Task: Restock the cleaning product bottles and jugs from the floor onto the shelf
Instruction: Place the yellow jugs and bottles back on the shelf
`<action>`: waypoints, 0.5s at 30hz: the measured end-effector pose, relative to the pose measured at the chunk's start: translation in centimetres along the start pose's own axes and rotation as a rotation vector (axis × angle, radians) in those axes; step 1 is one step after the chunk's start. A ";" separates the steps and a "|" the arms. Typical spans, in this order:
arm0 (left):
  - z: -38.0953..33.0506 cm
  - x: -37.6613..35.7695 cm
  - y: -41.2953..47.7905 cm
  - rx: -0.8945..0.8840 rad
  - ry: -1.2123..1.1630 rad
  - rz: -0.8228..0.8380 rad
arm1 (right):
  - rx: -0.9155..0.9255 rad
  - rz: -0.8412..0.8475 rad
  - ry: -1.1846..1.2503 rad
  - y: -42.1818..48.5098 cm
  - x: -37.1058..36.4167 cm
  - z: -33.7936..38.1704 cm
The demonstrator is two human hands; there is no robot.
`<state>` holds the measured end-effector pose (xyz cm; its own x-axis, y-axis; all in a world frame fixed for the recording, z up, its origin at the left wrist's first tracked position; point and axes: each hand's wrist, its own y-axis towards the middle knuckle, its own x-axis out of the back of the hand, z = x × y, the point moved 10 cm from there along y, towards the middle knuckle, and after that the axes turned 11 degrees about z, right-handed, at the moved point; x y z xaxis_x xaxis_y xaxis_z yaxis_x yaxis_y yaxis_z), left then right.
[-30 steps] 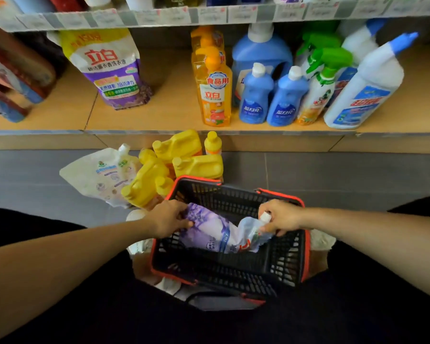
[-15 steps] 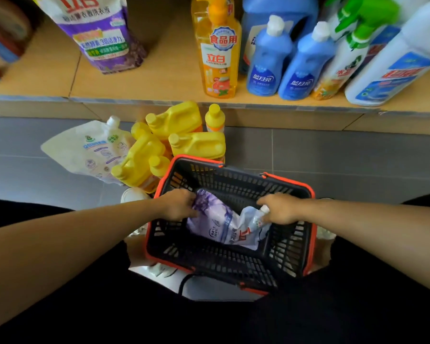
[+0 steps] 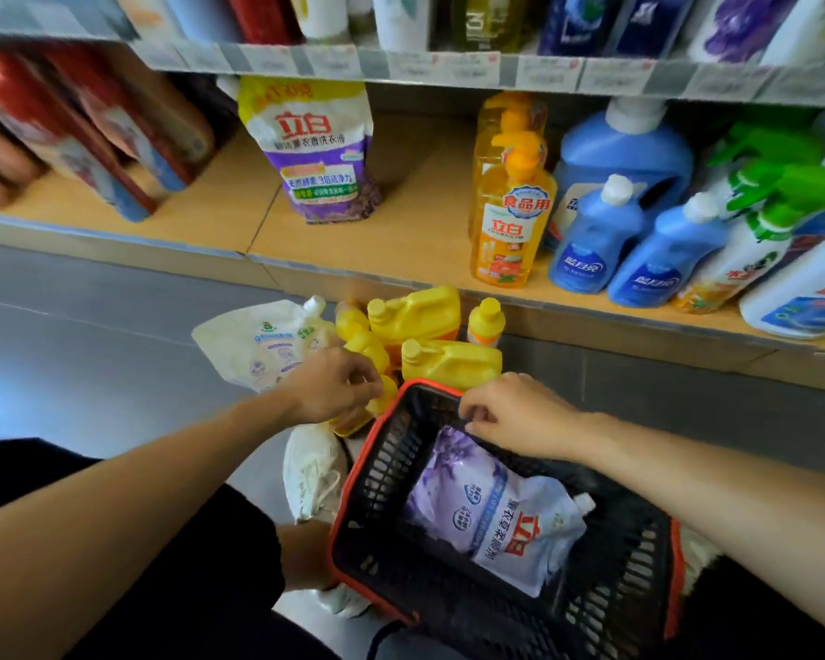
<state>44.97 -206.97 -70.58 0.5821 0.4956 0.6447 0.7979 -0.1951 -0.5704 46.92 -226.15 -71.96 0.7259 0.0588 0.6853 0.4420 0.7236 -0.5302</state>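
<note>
The shelf runs along the far side, with a purple bag, an orange bottle and blue bottles upright near its front edge. Below that edge is my basket, a purple pouch lying flat inside. Yellow jugs are heaped on the floor between basket and shelf. My left hand curls over the nearest jug, seemingly gripping its top. My right hand is curled at the basket's far rim, above the pouch; I cannot tell whether it grasps anything.
</note>
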 end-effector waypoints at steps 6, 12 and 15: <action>7.0 9.5 -1.7 0.152 0.013 -0.432 | 0.075 -0.244 0.138 4.1 5.6 2.0; 12.4 11.2 -0.7 0.247 0.217 -0.402 | 0.003 -0.287 0.035 11.5 7.8 2.1; 14.1 10.5 0.5 0.286 0.255 -0.298 | -0.115 -0.188 -0.108 14.5 6.3 0.4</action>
<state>49.28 -189.94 -71.26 0.3828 0.2645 0.8852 0.8816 0.1820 -0.4356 57.71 -215.03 -75.10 0.5671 0.0081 0.8236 0.6257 0.6461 -0.4372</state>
